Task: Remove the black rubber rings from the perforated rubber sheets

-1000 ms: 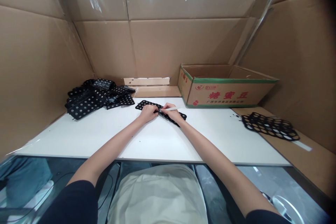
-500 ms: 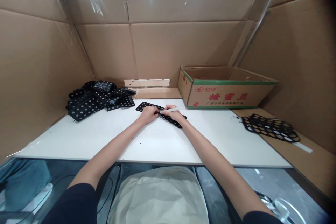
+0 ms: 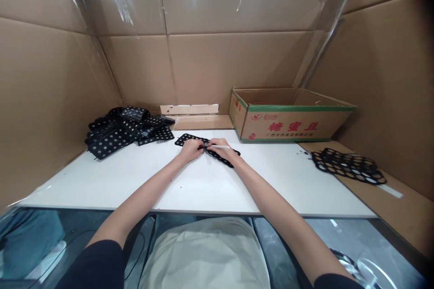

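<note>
A black strip with rows of round holes (image 3: pixel 187 138) lies slantwise on the white table, partly covered by both hands. My left hand (image 3: pixel 191 150) is closed at its middle, fingertips pinching and pressing on the strip. Close by on the right, my right hand (image 3: pixel 224 151) grips a slim white pen-like tool (image 3: pixel 221 146). Its tip points left at the strip near the left fingertips. What the tip touches is too small to make out.
A heap of black dotted pieces (image 3: pixel 113 140) sits at the back left. An open cardboard box (image 3: pixel 288 127) with green edges stands at the back right. Black pieces with larger holes (image 3: pixel 349 166) lie on cardboard at right. Cardboard walls (image 3: pixel 237 63) enclose the table (image 3: pixel 135 185).
The white tool has tipped flatter in my right hand. Both hands stay at the strip, and the view has shifted slightly.
</note>
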Motion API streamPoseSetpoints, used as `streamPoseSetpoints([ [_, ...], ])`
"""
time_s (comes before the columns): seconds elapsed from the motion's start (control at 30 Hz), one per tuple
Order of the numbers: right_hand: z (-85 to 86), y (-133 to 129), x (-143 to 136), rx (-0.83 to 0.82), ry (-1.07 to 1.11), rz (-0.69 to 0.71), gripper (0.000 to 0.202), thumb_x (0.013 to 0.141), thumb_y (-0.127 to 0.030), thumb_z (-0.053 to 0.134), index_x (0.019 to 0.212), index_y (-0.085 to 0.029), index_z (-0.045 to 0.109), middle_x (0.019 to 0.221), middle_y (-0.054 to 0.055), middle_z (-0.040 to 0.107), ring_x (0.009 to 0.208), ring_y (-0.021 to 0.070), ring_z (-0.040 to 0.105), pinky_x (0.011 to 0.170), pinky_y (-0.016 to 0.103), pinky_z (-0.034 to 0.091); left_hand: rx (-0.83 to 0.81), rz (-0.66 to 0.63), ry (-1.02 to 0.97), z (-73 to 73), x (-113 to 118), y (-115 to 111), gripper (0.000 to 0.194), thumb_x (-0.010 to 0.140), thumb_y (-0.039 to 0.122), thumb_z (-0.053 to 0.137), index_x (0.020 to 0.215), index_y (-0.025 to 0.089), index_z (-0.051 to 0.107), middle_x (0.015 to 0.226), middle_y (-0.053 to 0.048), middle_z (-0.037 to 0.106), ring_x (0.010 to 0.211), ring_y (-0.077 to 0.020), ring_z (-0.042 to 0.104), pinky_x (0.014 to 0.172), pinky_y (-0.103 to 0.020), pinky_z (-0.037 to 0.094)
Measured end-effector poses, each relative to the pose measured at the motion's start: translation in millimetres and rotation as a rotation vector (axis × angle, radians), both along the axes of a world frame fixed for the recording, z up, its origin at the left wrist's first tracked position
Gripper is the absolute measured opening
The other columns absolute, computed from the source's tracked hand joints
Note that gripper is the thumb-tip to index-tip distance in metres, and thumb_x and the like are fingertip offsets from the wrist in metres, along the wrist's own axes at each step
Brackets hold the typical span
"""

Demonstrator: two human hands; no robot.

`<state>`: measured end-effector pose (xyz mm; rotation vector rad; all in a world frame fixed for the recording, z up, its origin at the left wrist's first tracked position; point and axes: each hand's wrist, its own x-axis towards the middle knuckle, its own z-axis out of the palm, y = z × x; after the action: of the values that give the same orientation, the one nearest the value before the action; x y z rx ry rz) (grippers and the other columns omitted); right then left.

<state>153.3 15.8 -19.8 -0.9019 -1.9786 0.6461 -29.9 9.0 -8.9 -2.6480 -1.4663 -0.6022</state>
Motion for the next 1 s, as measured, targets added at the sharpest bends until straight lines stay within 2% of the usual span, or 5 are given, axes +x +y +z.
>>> streamPoseSetpoints([
  [0.27, -6.7, 8, 4, -0.489, 0.511, -0.227, 0.013, 0.059, -0.023, 0.059, 0.054, -0.018, 0.048, 0.047, -0.002, 0.054, 0.045, 0.0096, 0.046, 0.049, 0.022, 0.036, 0.062, -0.089, 0.158, 2.8, -1, 4, 0.018, 0.075, 0.016, 0.053, 0.086, 0.016, 0.067, 0.09, -0.007, 0.068, 0.087, -0.0203, 0.061, 0.073, -0.027, 0.045],
  [0.4, -6.7, 5, 2, -0.47, 0.499, -0.199, 0.012, 0.059, -0.024, 0.06, 0.058, -0.018, 0.05, 0.047, -0.003, 0.054, 0.044, 0.009, 0.046, 0.046, 0.022, 0.034, 0.092, -0.085, 0.259, 3.8, -10, 9, 0.018, 0.075, 0.011, 0.049, 0.082, 0.013, 0.065, 0.087, -0.009, 0.066, 0.087, -0.0209, 0.061, 0.071, -0.027, 0.045],
  [0.67, -3.6, -8, -10, -0.422, 0.4, -0.177, 0.026, 0.059, -0.036, 0.069, 0.057, -0.019, 0.05, 0.047, -0.003, 0.052, 0.044, 0.0088, 0.046, 0.043, 0.021, 0.034, 0.161, -0.096, 0.172, 0.5, -14, 7, 0.02, 0.073, 0.011, 0.049, 0.085, 0.015, 0.065, 0.091, -0.009, 0.063, 0.088, -0.0199, 0.058, 0.074, -0.029, 0.045],
  [0.83, -5.1, -4, -6, -0.444, 0.4, -0.178, 0.019, 0.055, -0.03, 0.07, 0.059, -0.018, 0.055, 0.053, -0.002, 0.058, 0.05, 0.0115, 0.054, 0.05, 0.023, 0.044, 0.142, -0.125, 0.167, -2.6, -9, 5, 0.021, 0.075, 0.012, 0.048, 0.086, 0.016, 0.065, 0.09, -0.008, 0.064, 0.088, -0.0193, 0.058, 0.075, -0.029, 0.045],
  [1.0, -12.3, 4, -5, -0.469, 0.446, -0.184, 0.02, 0.059, -0.027, 0.065, 0.05, -0.018, 0.05, 0.049, 0.0, 0.058, 0.045, 0.0099, 0.051, 0.046, 0.022, 0.04, 0.126, -0.094, 0.156, -4.8, -7, 5, 0.019, 0.075, 0.015, 0.049, 0.085, 0.015, 0.066, 0.089, -0.008, 0.065, 0.088, -0.0203, 0.059, 0.074, -0.029, 0.046],
])
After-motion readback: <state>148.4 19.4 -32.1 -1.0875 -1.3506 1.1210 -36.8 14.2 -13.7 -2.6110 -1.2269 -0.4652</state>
